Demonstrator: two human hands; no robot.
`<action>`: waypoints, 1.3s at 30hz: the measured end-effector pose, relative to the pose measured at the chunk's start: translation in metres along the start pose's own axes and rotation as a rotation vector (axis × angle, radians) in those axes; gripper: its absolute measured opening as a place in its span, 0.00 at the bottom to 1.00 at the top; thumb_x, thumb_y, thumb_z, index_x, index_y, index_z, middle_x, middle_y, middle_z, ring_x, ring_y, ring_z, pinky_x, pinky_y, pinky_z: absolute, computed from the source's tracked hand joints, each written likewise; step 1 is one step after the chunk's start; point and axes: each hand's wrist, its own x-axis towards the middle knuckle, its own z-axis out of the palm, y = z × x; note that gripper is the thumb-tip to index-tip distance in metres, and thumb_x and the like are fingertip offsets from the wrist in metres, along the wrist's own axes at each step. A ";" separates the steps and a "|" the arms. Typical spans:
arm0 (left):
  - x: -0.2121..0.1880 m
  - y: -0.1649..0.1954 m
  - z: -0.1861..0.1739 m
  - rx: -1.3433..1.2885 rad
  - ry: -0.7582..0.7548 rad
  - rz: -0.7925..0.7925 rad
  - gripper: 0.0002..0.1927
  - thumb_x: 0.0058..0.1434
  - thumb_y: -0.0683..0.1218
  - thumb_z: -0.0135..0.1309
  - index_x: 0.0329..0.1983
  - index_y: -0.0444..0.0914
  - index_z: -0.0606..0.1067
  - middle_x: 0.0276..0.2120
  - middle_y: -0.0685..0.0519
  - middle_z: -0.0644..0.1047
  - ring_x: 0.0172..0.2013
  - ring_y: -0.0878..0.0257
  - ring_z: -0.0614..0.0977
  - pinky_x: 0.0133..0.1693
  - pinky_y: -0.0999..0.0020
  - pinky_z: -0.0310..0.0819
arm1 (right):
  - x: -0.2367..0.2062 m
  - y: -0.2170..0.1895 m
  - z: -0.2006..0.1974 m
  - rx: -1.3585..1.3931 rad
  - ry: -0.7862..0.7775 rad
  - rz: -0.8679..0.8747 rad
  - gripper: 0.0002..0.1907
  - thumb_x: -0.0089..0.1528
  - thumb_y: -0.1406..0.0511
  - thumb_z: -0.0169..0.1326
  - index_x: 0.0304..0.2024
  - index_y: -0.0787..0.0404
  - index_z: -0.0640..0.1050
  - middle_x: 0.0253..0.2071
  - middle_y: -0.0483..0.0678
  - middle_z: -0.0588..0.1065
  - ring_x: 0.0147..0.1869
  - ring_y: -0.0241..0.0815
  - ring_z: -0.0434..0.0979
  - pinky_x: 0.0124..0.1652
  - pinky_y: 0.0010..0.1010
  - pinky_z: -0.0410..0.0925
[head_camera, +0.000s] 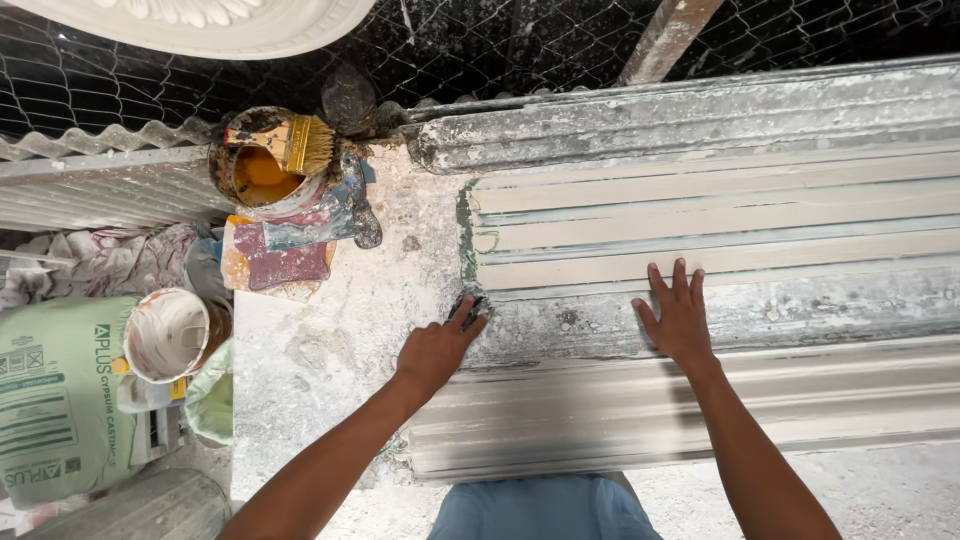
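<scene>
A long grey ribbed plaster mould (720, 290) lies across the dusty worktable, with pale cream bands running along its middle. My left hand (437, 347) grips the mould's left end at its lower corner, fingers curled over the edge. My right hand (677, 318) lies flat, fingers spread, on the mould's lower grey band. Neither hand holds a tool.
A tin of orange liquid (258, 175) with a flat brush (300, 143) stands at the back left, beside stained rags (285, 250). A white-coated cup (166, 335) and a green gypsum sack (55, 400) sit at left. Wire mesh (480, 40) backs the table.
</scene>
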 end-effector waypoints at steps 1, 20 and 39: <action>0.001 0.001 -0.003 0.013 -0.018 0.009 0.39 0.60 0.35 0.51 0.74 0.53 0.60 0.76 0.46 0.51 0.33 0.54 0.84 0.29 0.59 0.82 | 0.001 -0.001 -0.001 0.016 -0.023 0.029 0.37 0.66 0.45 0.50 0.74 0.49 0.63 0.78 0.68 0.49 0.79 0.80 0.38 0.68 0.64 0.52; 0.031 0.003 -0.043 0.131 -0.119 0.228 0.38 0.61 0.35 0.49 0.73 0.54 0.61 0.77 0.50 0.50 0.30 0.56 0.85 0.27 0.61 0.82 | 0.006 -0.012 -0.019 -0.206 -0.168 0.040 0.48 0.59 0.34 0.46 0.77 0.40 0.52 0.79 0.58 0.44 0.80 0.73 0.40 0.68 0.57 0.56; 0.024 -0.013 -0.047 0.284 -0.201 0.232 0.39 0.62 0.34 0.49 0.73 0.59 0.58 0.76 0.52 0.48 0.32 0.57 0.84 0.27 0.61 0.84 | -0.004 -0.005 -0.008 -0.098 -0.068 0.049 0.46 0.58 0.35 0.46 0.76 0.39 0.58 0.80 0.57 0.48 0.81 0.72 0.43 0.69 0.60 0.55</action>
